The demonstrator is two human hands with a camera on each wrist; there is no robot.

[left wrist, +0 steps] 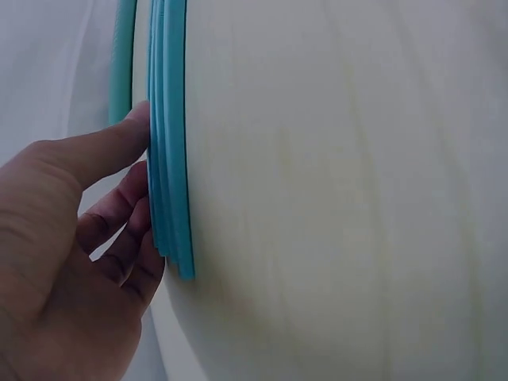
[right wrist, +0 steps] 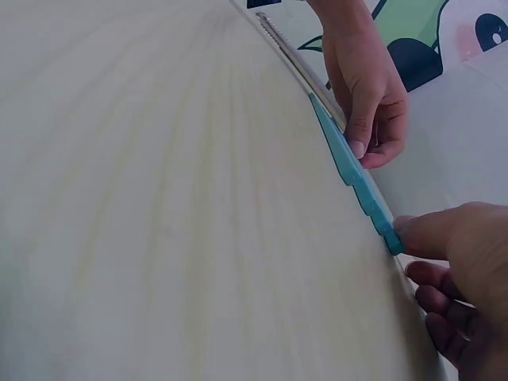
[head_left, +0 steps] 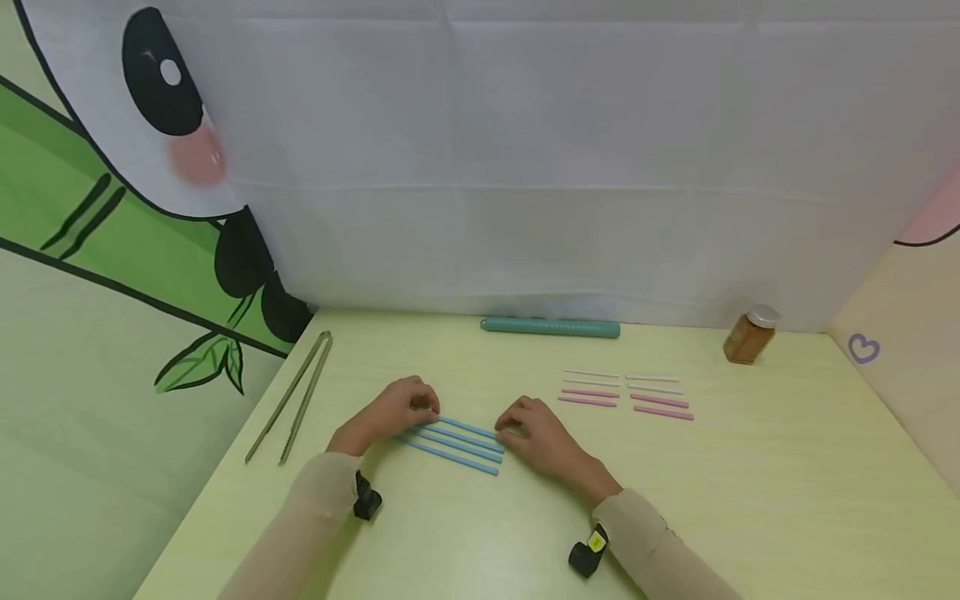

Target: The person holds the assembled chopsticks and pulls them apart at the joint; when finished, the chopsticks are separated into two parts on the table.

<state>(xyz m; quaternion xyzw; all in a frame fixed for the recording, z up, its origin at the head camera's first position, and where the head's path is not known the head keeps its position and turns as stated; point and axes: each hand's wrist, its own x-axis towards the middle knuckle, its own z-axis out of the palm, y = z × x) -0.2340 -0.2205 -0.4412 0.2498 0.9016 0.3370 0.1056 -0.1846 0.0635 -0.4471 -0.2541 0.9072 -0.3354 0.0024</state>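
Note:
Several light-blue sticks [head_left: 448, 457] lie side by side on the table between the two hands, slanting down to the right in the head view. My left hand [head_left: 396, 408] pinches the farthest blue stick [head_left: 467, 427] near its left end, thumb on the near side. At that stick's right end, the thumb and forefinger of my right hand [head_left: 542, 435] hold its tip. In the left wrist view the blue sticks [left wrist: 176, 159] look stacked edge to edge, with the left thumb against the outermost one. The right wrist view shows the right thumb [right wrist: 429, 232] at the stick ends.
Right of the hands lie thin white sticks [head_left: 652, 379] and pink sticks [head_left: 660, 401] in two groups. Metal tongs [head_left: 303, 392] lie at the left edge. A teal tube [head_left: 551, 327] rests along the back, and a brown jar with a silver lid [head_left: 750, 335] stands back right.

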